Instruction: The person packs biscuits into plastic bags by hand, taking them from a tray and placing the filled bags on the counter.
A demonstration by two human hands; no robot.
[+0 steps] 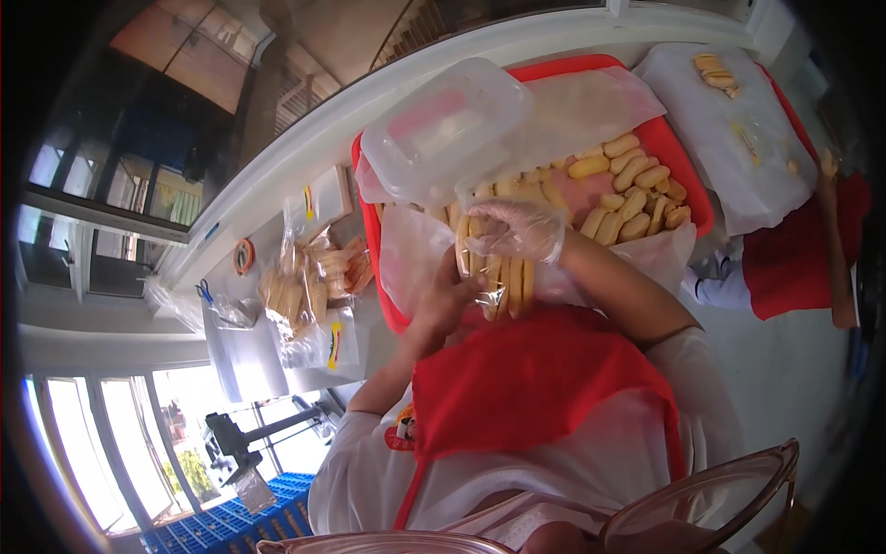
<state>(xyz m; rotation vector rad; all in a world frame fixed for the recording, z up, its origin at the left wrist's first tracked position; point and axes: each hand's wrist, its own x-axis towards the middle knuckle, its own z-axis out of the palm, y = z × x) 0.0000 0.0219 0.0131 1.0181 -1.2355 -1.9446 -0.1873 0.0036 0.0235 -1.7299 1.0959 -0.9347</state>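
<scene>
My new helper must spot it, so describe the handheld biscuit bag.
Find the big red tray. At its near edge, above the red apron, the left hand grips the clear biscuit bag beside the gloved right hand. Unlike the bagged biscuits left of the tray, it is held.

Food-packing workroom, apparently a small bakery's. Bearings from mid-view. 12 to 2 o'clock: red tray (685,171), sheet-lined, bearing many finger-shaped baked pieces (633,175). 2 o'clock: more pieces (715,76) on pale sheeting (678,106). 9 o'clock: filled clear bags (295,295), flat label-printed packaging (334,344) beside them, blue-handled scissors (205,292) farther out. Dress suits food work: clear glove (552,242) on wearer's right hand (517,226), red apron (544,379) over white. 3 o'clock: second person (803,254), also in red. 7 o'clock: blue crates (217,531). 8 o'clock: tall bright windows (125,425).
</scene>
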